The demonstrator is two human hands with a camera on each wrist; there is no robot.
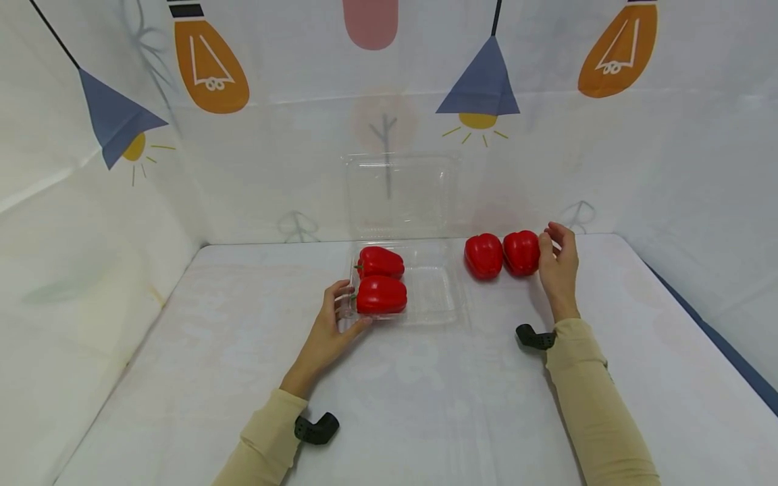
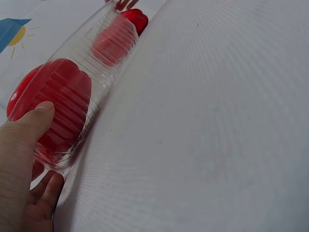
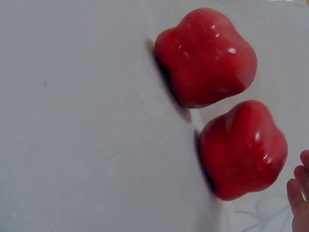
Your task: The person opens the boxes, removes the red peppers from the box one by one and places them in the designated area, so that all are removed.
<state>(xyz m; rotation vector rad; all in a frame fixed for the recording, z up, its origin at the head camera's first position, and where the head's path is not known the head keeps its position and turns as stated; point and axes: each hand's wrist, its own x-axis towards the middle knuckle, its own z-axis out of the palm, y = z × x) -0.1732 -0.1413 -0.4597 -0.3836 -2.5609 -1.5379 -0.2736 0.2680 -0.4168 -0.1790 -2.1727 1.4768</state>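
Note:
Two red bell peppers lie on their sides in the left part of a clear plastic clamshell box (image 1: pixel 433 317), one pepper (image 1: pixel 381 295) in front of the other (image 1: pixel 380 262). My left hand (image 1: pixel 328 331) grips the box at its front left corner, the thumb (image 2: pixel 44 113) against the ribbed front wall and the fingers round the left end. To the right of the box, two more red bell peppers (image 1: pixel 483 256) (image 3: pixel 244 150) sit side by side on the table. Beside the rightmost pepper (image 1: pixel 521 253) is my right hand (image 1: pixel 559 266), fingers loosely bent and nothing held.
The box's lid (image 1: pixel 401 192) stands raised against the printed cloth backdrop (image 1: pixel 273 169). A white cloth covers the table (image 1: pixel 425 405). Black wrist devices (image 1: pixel 317 429) sit at both sleeves.

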